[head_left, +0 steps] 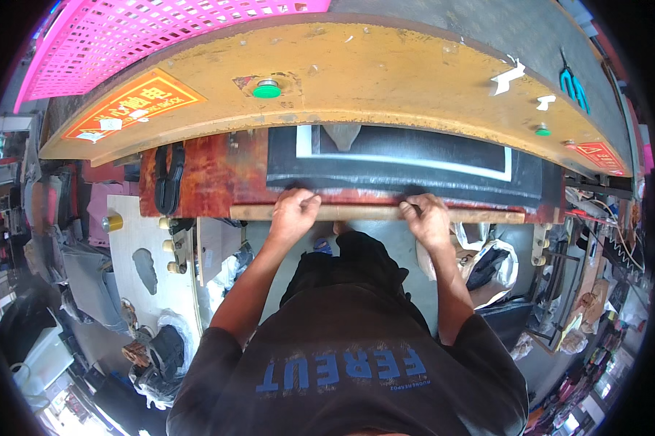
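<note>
A black sheet (284, 166) lies on a worn reddish-brown board (218, 174) under the yellow beam. My left hand (295, 214) is closed at the sheet's near edge, left of its middle, with curled fingers. Farther right, my right hand (427, 219) pinches along the same edge, thumb against fingers. Both wrists pass over a pale wooden strip (360, 213) on the board's front. On the sheet rests a white rectangular frame (407, 161), its far side hidden by the beam. A grey pointed piece (341, 136) shows inside the frame.
The yellow machine beam (393, 80) with green buttons (267, 89) crosses just beyond my hands. A pink perforated basket (160, 43) and teal-handled snips (573, 89) lie on top. Black bands (169, 178) sit at the board's left. Below right stands an open white bag (498, 272).
</note>
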`<state>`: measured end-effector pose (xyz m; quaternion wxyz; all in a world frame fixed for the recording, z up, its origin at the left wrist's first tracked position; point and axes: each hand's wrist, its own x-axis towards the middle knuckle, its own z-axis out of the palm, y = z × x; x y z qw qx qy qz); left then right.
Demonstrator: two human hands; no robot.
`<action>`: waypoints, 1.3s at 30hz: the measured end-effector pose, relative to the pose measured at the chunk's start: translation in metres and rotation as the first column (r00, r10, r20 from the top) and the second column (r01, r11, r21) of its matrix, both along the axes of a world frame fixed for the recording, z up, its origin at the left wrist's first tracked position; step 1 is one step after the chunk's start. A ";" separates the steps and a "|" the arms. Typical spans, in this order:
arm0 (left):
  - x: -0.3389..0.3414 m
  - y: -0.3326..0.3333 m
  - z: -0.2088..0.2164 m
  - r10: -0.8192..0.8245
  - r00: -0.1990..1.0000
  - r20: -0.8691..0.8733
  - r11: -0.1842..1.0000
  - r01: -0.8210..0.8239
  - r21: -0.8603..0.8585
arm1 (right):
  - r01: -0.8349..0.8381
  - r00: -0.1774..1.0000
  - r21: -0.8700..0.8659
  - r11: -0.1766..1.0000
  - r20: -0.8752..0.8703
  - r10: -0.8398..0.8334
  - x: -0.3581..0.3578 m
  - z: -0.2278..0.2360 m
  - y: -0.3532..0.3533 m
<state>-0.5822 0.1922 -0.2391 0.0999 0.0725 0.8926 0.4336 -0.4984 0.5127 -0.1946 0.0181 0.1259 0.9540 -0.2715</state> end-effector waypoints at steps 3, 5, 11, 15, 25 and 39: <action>0.002 -0.004 0.004 0.179 0.974 -0.137 0.983 -0.171 0.066 | -0.051 0.975 -0.084 0.995 -0.222 0.031 -0.013 0.014 -0.040; -0.003 -0.002 0.004 0.137 0.907 -0.398 0.987 -0.160 -0.024 | -0.064 0.960 -0.076 0.995 -0.276 0.041 -0.039 0.011 -0.076; 0.037 -0.007 -0.015 -0.080 0.893 -0.443 0.963 -0.045 -0.265 | -0.139 0.951 0.176 0.975 -0.251 0.180 -0.059 -0.008 -0.155; 0.085 -0.025 -0.025 -0.042 0.914 -0.404 0.978 -0.045 -0.205 | -0.284 0.905 -0.261 0.923 -0.390 0.169 -0.012 0.004 -0.110; 0.101 -0.024 -0.012 -0.050 0.931 -0.362 0.989 -0.005 -0.150 | -0.116 0.922 0.086 0.990 -0.360 0.140 0.028 -0.003 -0.072; 0.046 0.072 0.033 -0.493 0.866 -0.088 0.869 0.494 -0.013 | 0.453 0.503 -0.703 0.549 -0.308 -0.808 -0.039 0.039 0.110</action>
